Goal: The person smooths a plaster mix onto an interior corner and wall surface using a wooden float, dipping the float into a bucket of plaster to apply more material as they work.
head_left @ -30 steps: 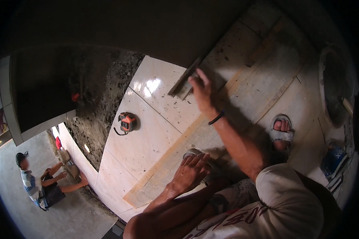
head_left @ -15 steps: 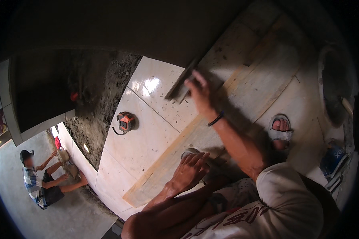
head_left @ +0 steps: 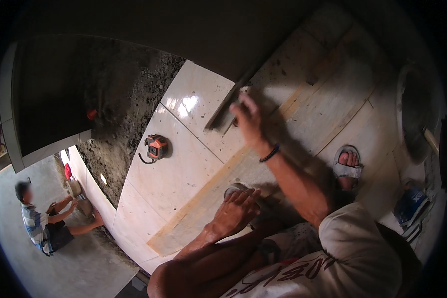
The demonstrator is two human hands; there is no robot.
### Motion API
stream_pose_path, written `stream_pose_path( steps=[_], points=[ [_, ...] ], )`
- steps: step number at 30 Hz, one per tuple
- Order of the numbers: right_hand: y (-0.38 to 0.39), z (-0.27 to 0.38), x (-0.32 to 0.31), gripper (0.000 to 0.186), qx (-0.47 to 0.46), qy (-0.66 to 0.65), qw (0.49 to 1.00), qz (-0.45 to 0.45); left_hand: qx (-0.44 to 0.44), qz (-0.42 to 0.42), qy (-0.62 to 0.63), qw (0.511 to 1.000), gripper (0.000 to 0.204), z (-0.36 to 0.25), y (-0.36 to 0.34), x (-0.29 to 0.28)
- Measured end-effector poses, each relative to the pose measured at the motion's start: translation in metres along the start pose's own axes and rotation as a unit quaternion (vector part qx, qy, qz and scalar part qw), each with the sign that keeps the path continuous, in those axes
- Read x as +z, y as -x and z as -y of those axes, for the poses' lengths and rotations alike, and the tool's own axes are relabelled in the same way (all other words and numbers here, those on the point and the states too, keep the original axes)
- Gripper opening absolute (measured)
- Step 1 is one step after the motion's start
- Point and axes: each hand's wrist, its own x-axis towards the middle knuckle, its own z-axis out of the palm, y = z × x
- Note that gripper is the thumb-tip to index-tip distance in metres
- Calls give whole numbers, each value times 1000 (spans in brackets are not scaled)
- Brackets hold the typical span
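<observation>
Holding flat trowel (head_left: 223, 114), right hand (head_left: 251, 120) clamped around it; left hand (head_left: 237, 211), grip unclear

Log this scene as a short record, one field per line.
Right hand: gripping a flat-bladed tool
Left hand: fingers bent, palm hidden
Surface: pale tiles with dark specks and a tan band
Tape measure: orange and black, lying on the tiles
Right side: round-rimmed container, blue package
Far left: another person, seated on a grey floor
</observation>
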Motion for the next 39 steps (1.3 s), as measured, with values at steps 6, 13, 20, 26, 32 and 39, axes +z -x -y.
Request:
stream_pose_path(
  steps=[6,13,20,26,32,39],
  points=[
    [23,-21,-17,55,-34,-3,998,-50,5,-17,-13,1000,57,0,2,-6],
    [-12,34,-2,47,-19,-65,994,-82,7,3,9,1000,56,0,3,-4],
    [13,-31,-20,58,-52,-10,996,-72,1,-27,-24,999,55,4,5,-7],
    [-31,33,-20,50,30,-96,992,-82,6,1,-12,1000,55,9,4,3],
    [30,-11,-17,52,-33,70,997,25,-6,12,-10,1000,58,-1,-7,-8],
    [-74,63,-68,53,-54,-68,985,-147,-41,29,-3,999,59,4,-1,-7]
  ],
)
